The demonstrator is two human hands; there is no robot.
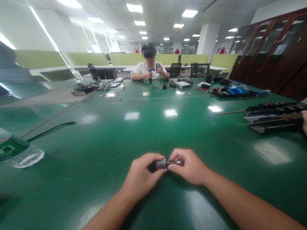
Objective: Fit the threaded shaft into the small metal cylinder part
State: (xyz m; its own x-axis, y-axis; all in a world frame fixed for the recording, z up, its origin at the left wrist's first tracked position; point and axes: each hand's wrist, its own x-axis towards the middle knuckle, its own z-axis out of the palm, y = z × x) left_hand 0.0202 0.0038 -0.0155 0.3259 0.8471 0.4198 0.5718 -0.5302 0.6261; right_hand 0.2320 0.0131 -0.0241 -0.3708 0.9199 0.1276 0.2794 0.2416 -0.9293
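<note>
Just above the green tabletop (pixel 153 134), a small grey metal cylinder with a thin ribbed shaft (pixel 161 164) lies sideways between my hands. My left hand (pixel 143 172) is curled around the cylinder body, thumb below and fingers above. With thumb and forefinger, my right hand (pixel 189 166) pinches the part where the shaft leaves the cylinder. The shaft's tip points right, towards my right palm. Whether it is a small motor, I cannot tell. My fingers partly cover both ends.
A clear bottle with a green label (pixel 18 148) lies at left, near a black cable (pixel 51 131). Black rail-like parts with thin rods (pixel 273 118) are at right, beside another person's hand (pixel 304 121). Across the table, a person (pixel 150 68) holds a power tool. A tray with blue items (pixel 236 91) stands far right.
</note>
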